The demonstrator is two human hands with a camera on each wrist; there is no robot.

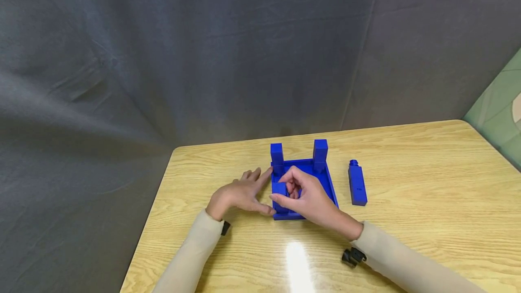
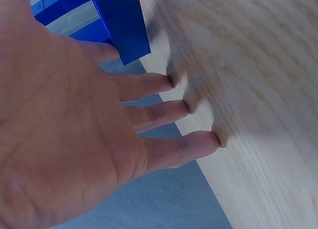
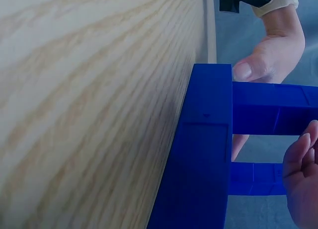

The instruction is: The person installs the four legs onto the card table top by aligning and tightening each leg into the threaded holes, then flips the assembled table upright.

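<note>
A shallow blue square tray [image 1: 299,163] lies on the table with blue square posts standing at three of its corners. My right hand [image 1: 315,200] pinches the top of the near-left post [image 1: 279,188] between thumb and index finger. The left hand [image 1: 240,194] is spread flat along the tray's left side, its index fingertip at the far-left corner and its thumb by the near-left corner. In the left wrist view the other fingers [image 2: 164,112] reach straight to the table top. The far-left post [image 1: 277,153] and far-right post [image 1: 320,152] stand upright.
A loose blue post [image 1: 357,186] with a threaded end lies to the right of the tray, its thread pointing away. The wooden table [image 1: 427,171] ends at a dark grey curtain [image 1: 260,58] behind.
</note>
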